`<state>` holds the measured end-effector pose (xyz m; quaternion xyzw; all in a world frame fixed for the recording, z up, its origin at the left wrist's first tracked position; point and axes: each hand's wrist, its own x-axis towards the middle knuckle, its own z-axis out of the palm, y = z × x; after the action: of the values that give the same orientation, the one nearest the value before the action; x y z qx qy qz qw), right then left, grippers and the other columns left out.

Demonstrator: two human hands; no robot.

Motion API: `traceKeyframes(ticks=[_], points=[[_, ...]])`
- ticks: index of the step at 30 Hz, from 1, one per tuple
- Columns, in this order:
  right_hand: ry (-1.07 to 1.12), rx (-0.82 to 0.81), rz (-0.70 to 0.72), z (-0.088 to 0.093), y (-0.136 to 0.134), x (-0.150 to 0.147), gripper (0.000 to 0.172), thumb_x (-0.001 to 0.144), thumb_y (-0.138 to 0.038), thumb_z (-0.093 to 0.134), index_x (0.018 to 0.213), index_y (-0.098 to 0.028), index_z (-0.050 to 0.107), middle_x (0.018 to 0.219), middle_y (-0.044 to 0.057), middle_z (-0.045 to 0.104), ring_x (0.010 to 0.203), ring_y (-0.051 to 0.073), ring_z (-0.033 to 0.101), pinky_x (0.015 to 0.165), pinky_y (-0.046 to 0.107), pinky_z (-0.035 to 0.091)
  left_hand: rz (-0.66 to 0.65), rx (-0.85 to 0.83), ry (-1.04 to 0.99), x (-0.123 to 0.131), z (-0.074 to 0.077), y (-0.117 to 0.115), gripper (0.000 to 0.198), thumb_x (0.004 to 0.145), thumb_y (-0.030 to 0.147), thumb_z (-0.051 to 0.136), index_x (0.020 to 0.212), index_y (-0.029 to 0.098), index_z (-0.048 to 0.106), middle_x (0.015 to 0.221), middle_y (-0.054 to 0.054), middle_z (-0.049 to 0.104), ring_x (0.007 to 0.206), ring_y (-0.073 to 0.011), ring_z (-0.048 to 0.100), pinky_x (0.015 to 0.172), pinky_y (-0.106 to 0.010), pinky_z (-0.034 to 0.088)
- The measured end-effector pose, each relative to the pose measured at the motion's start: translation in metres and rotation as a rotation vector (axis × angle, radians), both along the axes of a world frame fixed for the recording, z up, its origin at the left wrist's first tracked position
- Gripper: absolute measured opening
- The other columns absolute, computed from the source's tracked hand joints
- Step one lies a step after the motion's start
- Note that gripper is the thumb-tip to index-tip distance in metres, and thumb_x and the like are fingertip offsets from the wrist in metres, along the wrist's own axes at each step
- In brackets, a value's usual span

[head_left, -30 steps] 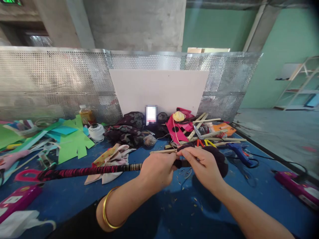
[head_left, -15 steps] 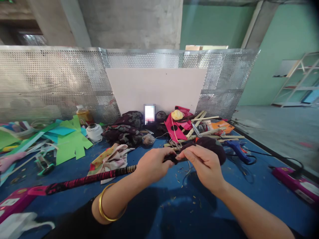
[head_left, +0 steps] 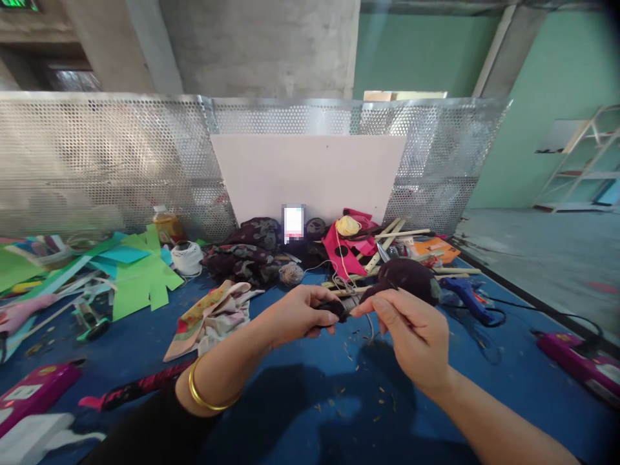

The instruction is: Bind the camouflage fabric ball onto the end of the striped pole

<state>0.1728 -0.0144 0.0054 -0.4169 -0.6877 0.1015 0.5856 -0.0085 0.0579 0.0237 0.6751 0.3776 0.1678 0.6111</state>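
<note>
My left hand [head_left: 307, 313] is closed around a stick wrapped in dark cloth. Its pink-and-black lower end [head_left: 145, 382] emerges past my left forearm, low on the left. Beyond my fingers, grey yarn [head_left: 349, 302] lies in turns around the stick, and loose strands hang beneath. A dark cloth-covered ball [head_left: 411, 278] appears at the stick's right end, partly behind my right hand [head_left: 411, 329]. That hand is pinched, fingertips close to the grey turns, seemingly on the yarn; the exact grip is small and partly hidden.
Dark patterned cloth [head_left: 247, 252], a grey-brown yarn ball [head_left: 291, 274] and pink felt [head_left: 339, 248] lie behind my hands. A blue glue gun [head_left: 467, 300] is at right. Purple devices [head_left: 41, 391] sit at both sides. Green paper [head_left: 140, 274] and a pale floral cloth [head_left: 217, 316] are left.
The stick's pink-and-black end has dropped and now passes behind my left forearm. My right hand is slightly farther right, and the grey turns show more plainly. The view has shifted a little.
</note>
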Motion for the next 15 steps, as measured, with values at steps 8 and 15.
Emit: traceKeyframes(ticks=[8, 15], points=[[0.004, -0.006, 0.031, -0.001, -0.004, -0.001, 0.024, 0.091, -0.019, 0.049, 0.08, -0.022, 0.07, 0.067, -0.003, 0.064, 0.057, 0.01, 0.053, 0.056, 0.023, 0.04, 0.058, -0.071, -0.003, 0.001, 0.004, -0.003, 0.029, 0.068, 0.022, 0.062, 0.096, 0.014, 0.057, 0.06, 0.003, 0.058, 0.037, -0.0031, 0.038, 0.035, -0.016, 0.021], [-0.156, 0.024, 0.099, -0.001, -0.003, -0.003, 0.021, 0.091, -0.017, 0.049, 0.082, -0.021, 0.069, 0.07, -0.002, 0.066, 0.058, 0.01, 0.053, 0.057, 0.022, 0.041, 0.038, 0.125, 0.075, 0.009, -0.008, -0.007, 0.029, 0.068, 0.023, 0.059, 0.095, 0.012, 0.062, 0.058, 0.003, 0.057, 0.042, -0.0055, 0.039, 0.042, -0.019, 0.031]])
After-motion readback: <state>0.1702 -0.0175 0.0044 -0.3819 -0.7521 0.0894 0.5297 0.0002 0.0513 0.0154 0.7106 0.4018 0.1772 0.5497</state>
